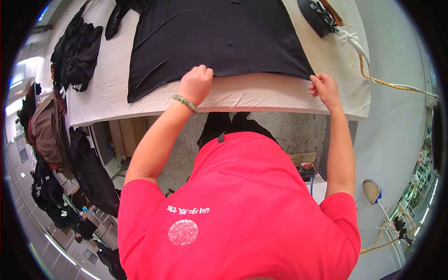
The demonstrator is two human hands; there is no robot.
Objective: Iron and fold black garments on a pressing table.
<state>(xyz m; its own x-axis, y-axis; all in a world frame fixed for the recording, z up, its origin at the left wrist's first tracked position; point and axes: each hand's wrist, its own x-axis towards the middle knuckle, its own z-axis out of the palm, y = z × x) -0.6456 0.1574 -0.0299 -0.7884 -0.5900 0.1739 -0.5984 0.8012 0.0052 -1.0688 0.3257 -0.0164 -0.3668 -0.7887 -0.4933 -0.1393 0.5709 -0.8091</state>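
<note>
A black garment point(214, 37) lies spread flat on a padded, cream-covered ironing table point(242, 95), its hem toward me. My left hand point(196, 85), with a beaded bracelet at the wrist, is closed on the hem left of its middle. At the garment's near right corner, my right hand point(325, 89) pinches the edge between thumb and fingers. Between the two hands the hem runs in a shallow curve. A few creases cross the cloth's left part, and a dark sleeve shows at the far left.
A steam iron point(317, 17) stands at the far right of the table, its cord and hose point(396, 85) trailing off right. Crumpled black clothes point(78, 53) lie at the table's left end. More garments point(49, 133) hang on the left. Boxes point(128, 135) stand under the table.
</note>
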